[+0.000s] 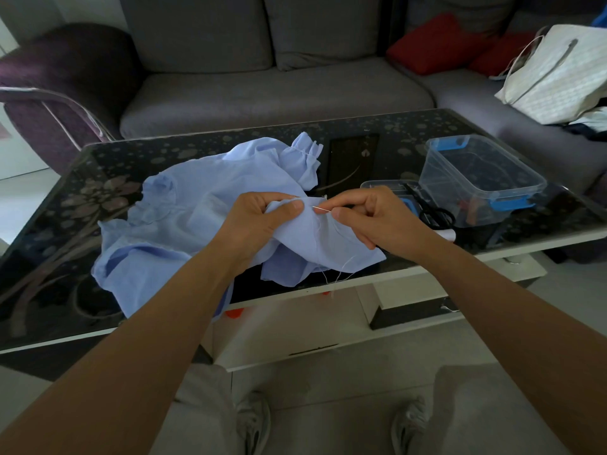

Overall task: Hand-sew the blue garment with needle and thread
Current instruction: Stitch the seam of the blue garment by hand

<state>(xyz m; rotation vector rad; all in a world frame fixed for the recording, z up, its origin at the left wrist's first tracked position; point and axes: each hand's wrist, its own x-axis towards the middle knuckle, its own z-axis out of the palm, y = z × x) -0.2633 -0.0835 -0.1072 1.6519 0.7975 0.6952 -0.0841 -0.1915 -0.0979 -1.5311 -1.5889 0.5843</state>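
Left hand (259, 221) grips the crumpled light-blue cloth garment (184, 218); right hand (371, 218) pinches a thin steel needle (323, 210), tip apparently hidden inside a fold.

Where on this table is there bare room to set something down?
Bare glass: the left end of the table, beside the blue garment, and the far middle patch between the garment's cuff and the clear box. Crowded: the right end, where box, lid and scissors sit beside the right hand.
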